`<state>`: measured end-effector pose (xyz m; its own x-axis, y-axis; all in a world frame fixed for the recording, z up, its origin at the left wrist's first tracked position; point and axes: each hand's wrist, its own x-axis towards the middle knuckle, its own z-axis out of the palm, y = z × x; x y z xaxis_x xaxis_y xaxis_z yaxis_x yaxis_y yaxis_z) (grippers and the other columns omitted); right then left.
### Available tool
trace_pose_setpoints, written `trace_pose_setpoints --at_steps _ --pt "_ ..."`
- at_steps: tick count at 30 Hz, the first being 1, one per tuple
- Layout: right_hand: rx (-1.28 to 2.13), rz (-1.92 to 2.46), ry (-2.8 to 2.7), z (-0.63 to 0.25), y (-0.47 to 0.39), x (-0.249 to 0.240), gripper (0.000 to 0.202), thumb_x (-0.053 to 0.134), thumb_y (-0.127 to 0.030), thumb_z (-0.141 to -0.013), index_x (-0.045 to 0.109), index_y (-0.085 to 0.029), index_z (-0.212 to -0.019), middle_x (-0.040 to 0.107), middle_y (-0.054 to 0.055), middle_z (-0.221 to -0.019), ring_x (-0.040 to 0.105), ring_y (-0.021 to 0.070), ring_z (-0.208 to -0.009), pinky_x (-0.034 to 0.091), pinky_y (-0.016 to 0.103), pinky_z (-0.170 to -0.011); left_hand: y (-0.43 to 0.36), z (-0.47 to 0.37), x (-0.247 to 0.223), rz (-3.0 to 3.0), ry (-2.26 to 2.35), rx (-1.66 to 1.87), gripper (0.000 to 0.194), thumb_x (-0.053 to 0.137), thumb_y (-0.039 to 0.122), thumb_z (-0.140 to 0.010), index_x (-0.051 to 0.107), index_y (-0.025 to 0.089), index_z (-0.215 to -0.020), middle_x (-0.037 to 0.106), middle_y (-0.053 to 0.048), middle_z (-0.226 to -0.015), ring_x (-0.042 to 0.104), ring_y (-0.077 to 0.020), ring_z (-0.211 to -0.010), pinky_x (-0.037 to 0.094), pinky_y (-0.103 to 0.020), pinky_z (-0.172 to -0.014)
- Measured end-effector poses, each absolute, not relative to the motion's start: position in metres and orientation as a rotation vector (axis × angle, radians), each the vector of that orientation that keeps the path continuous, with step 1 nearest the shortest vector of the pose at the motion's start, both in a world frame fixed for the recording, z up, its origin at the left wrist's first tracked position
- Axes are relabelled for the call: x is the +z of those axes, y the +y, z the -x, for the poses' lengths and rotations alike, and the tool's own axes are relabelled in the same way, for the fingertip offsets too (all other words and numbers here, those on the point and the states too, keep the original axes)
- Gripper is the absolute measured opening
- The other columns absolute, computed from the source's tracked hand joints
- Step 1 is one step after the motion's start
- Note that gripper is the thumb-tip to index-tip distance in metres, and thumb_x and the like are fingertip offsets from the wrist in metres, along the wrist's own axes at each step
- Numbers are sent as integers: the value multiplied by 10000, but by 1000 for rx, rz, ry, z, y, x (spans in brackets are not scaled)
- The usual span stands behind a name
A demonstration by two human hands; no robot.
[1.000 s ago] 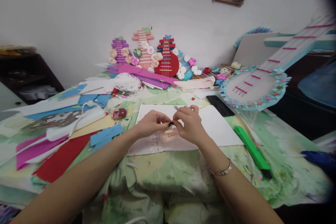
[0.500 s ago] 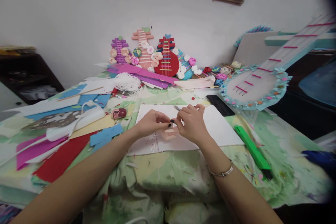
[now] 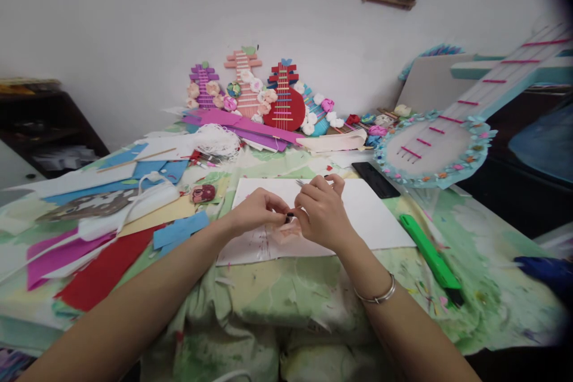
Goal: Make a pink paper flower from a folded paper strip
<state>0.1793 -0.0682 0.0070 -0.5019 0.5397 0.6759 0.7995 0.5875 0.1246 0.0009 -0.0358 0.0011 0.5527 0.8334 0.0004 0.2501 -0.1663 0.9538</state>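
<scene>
My left hand (image 3: 259, 215) is closed in a pinch at the upper edge of a small, thin, pale pink piece (image 3: 287, 233). Its material is too small to tell. My right hand (image 3: 323, 215) meets the left fingertips, thumb and index finger pressed together at the same spot. A slim pointed metal tool (image 3: 299, 183) sticks out past the right fingers; most of it is hidden by the hand. Both hands are over a white sheet (image 3: 376, 221) with reddish specks on its left part.
A green box cutter (image 3: 432, 259) and a black phone (image 3: 375, 179) lie to the right. Coloured sheets, a white face mask (image 3: 147, 200) and white string (image 3: 218, 141) cover the left. Small decorated paper instruments (image 3: 284, 101) stand behind; a larger one (image 3: 430, 149) leans at right.
My right hand has shifted slightly left and tilted over, and its fingertips now overlap the left ones more. The pale pink piece shows a little lower.
</scene>
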Motion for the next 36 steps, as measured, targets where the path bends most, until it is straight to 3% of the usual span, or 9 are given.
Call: trace_pose_setpoints --at_steps 8,21,27,36 --pt "-576 1054 -2209 -180 -69 8 101 515 -156 -736 533 -162 -637 531 22 -666 398 191 -815 193 410 -836 -36 0 3 -1646 874 695 170 704 193 -585 735 107 -729 709 -62 -698 600 -176 -639 449 -264 -624" --pt "-546 1183 -2209 -179 -67 8 120 517 -183 -724 536 -148 -610 543 29 -652 399 187 -790 199 407 -805 -34 0 -1 -1761 793 685 289 677 292 -682 720 100 -893 713 -105 -879 626 -213 -767 465 -280 -695" --pt "-543 1268 -2227 -181 -65 4 168 525 -214 -734 543 -142 -583 560 47 -647 399 196 -797 194 420 -812 -36 -4 0 -1682 823 656 303 683 316 -672 696 84 -866 699 -82 -781 592 -162 -668 425 -241 -609" --pt "-529 1252 -2233 -179 -65 5 211 547 -235 -745 557 -144 -555 568 47 -604 401 187 -772 200 427 -813 -34 -4 -2 -1558 837 636 315 724 348 -607 633 80 -745 557 1 -576 433 -71 -501 292 -192 -476"
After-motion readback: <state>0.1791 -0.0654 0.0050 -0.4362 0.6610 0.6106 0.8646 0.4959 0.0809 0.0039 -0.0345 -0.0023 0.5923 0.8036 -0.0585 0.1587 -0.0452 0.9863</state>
